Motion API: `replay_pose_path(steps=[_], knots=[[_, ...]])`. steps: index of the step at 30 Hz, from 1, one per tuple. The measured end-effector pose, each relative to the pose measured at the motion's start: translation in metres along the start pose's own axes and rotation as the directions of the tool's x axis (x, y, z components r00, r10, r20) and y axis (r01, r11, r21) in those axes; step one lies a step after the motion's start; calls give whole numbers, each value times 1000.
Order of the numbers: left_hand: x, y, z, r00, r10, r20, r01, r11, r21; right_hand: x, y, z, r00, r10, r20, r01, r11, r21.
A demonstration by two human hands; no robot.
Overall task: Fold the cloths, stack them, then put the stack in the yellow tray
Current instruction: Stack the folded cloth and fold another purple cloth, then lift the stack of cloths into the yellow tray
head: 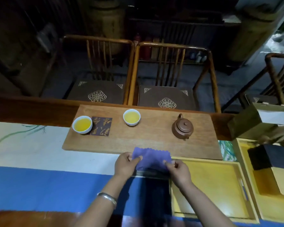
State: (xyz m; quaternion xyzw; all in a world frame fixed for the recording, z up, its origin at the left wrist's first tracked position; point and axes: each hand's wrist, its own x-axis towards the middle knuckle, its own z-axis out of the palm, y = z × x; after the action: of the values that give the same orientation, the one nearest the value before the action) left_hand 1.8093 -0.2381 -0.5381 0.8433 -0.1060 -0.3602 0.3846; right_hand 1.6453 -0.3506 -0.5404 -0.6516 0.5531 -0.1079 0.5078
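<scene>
Nearest the camera, two bare forearms reach forward over the near edge of the worktop (39,185), the left one wearing a silver bangle (107,198). The left hand (125,164) and the right hand (179,171) each pinch a side of a single purple cloth (152,159), thumb on top and fingers closed beneath, so both grips are shut tight on the fabric with little gap showing. The cloth hangs spread between them, just above a dark flat strip whose nature I cannot tell, and it seems to be in mid-fold rather than finished; whether it is already doubled is not clear. Just beside the right hand, toward the worktop's right edge, the yellow tray (236,166) lies with no cloth in it, and no folded stack shows anywhere, so by my reckoning the task is at an early stage: folding under way, stacking and placing both left to do. No other cloths are plainly visible. Farther back, a wooden board (146,143) along the far edge carries two cups of tea (131,117) and a small clay teapot (182,127).
</scene>
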Motion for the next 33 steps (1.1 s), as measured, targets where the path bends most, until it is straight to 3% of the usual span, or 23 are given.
replay_pose_path(steps=[3, 5, 8, 12, 19, 25, 30, 33], knots=[[1, -3, 3, 995, -58, -80, 61, 998, 29, 6, 9, 4, 999, 46, -14, -47, 999, -27], [4, -1, 5, 987, -154, -54, 158, 985, 68, 10, 10, 4, 995, 101, -3, -101, 990, -94], [8, 0, 0, 947, -303, 109, 297, 952, 69, 16, 8, 2, 988, 153, 35, -145, 975, -170], [9, -9, -6, 868, -372, 329, 391, 920, 6, 19, 5, -1, 984, 166, 62, -146, 957, -251], [12, -15, 0, 827, -320, 463, 357, 934, 6, 17, 8, 5, 981, 193, 9, -188, 966, -178], [5, -22, 1, 856, -186, 482, 282, 950, -134, 6, 12, 7, 988, 155, -20, -155, 986, -62], [-7, -21, -4, 843, -82, 531, 280, 910, -306, -10, 0, 0, 983, 176, 50, -180, 977, 116], [-10, -17, -16, 816, -23, 578, 319, 851, -417, -29, -17, -9, 938, 276, 209, -323, 915, 241]])
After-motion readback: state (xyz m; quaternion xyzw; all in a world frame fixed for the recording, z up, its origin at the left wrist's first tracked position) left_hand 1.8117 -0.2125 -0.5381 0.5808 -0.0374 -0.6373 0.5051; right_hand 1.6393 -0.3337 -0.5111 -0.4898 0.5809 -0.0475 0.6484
